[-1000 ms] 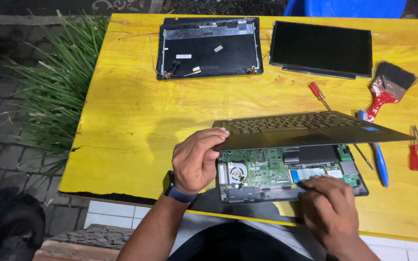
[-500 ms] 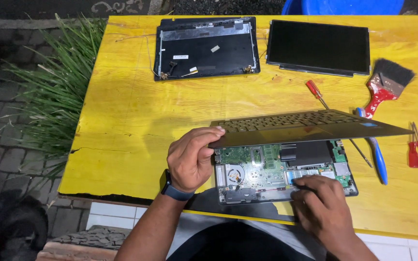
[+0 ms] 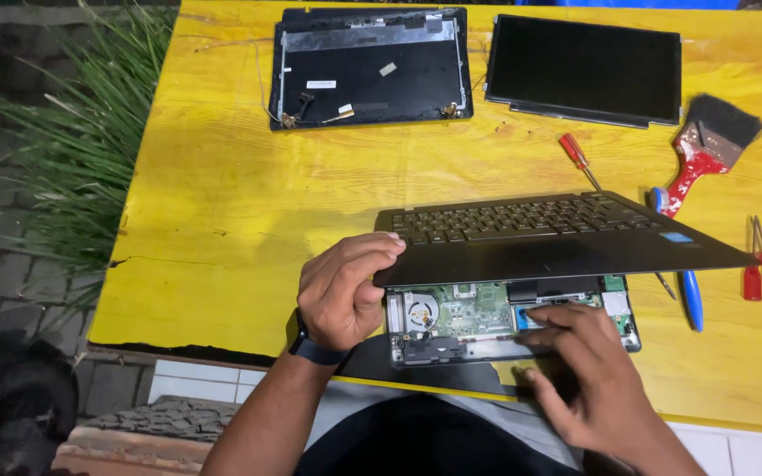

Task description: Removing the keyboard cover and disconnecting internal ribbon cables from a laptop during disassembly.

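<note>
Head view: left hand (image 3: 346,291) grasping raised keyboard cover (image 3: 540,234); right hand (image 3: 588,379) released, fingertips on half-hidden motherboard (image 3: 460,313).

The left hand (image 3: 343,291) was curled in a firm grip, thumb uppermost, a dark band on its wrist. The right hand (image 3: 579,375) lay palm down, fingers (image 3: 547,316) stretched forward.

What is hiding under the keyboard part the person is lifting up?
Under the raised keyboard cover sits the laptop base, showing a green circuit board and a round fan. The right hand touches parts there. The back half stays covered by the keyboard cover, held by the left hand.
</note>
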